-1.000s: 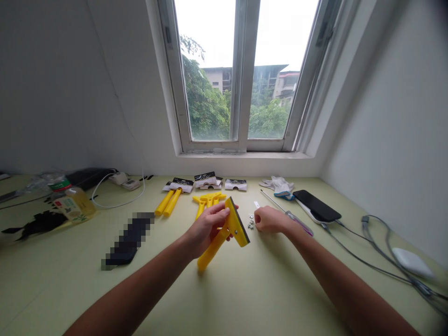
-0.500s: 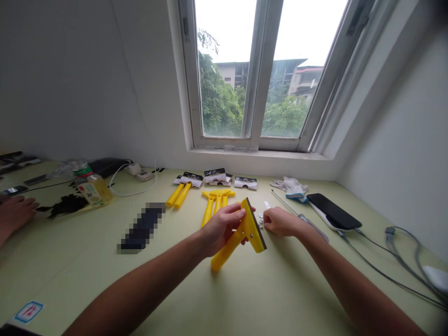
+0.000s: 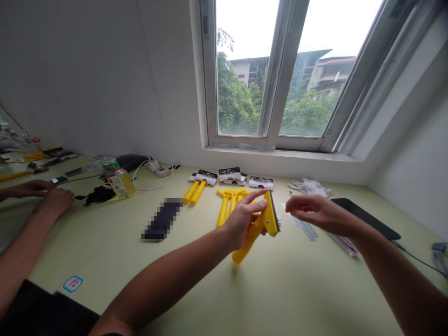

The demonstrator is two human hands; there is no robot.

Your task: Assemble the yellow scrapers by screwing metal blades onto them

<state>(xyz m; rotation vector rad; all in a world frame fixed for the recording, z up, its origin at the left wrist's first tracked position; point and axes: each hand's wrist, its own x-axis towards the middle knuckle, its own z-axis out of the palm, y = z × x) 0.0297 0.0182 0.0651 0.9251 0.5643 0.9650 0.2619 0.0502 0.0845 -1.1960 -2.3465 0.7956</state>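
My left hand (image 3: 243, 224) is closed round a yellow scraper (image 3: 252, 239), whose wide head with a dark edge points up and to the right. A small metal screw or nut shows in the head. To the right, my right hand (image 3: 311, 213) hovers with its fingertips pinched; anything between them is too small to make out. Small shiny metal pieces (image 3: 279, 221) lie on the table just beyond the scraper head. Below my right hand are thin pale strips (image 3: 308, 229) and a screwdriver (image 3: 345, 245), partly covered by the hand and wrist.
More yellow scrapers (image 3: 233, 198) lie behind my left hand, with yellow handles (image 3: 195, 191) and black-and-white cards (image 3: 231, 175) beyond. A white glove (image 3: 311, 186) and black phone (image 3: 367, 217) are at right. Leftward are a bottle (image 3: 121, 184) and another person's hands (image 3: 58, 200).
My right hand has risen from the small metal pieces and moved right, over the strips. The scraper head has turned slightly in my left hand. The view has shifted left.
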